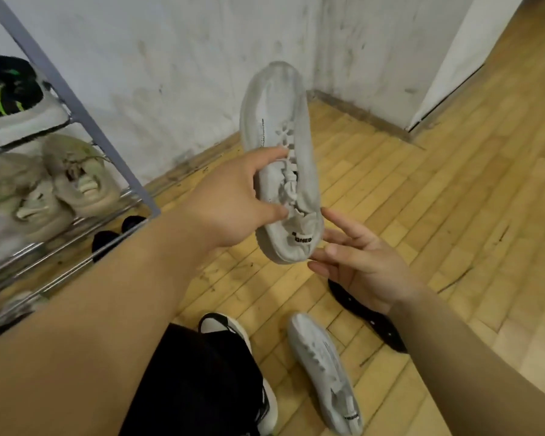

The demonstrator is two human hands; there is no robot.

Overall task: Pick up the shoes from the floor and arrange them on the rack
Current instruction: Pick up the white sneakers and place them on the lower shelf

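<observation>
The left hand (233, 196) pinches a white shoe (280, 127) at its laced part, between thumb and fingers, and holds it in the air, toe pointing up. The right hand (359, 262) is spread, its straight fingers just at the heel; I cannot tell if they touch it. Below, the second white shoe (324, 372) lies on the wooden floor (453, 184), beside a black sandal (368, 316). At the left stands the metal rack (76, 99), with beige shoes (76, 171) on its middle shelf and a black-green shoe (10, 86) above. Stained white walls (170, 58) meet in the floor's far corner.
</observation>
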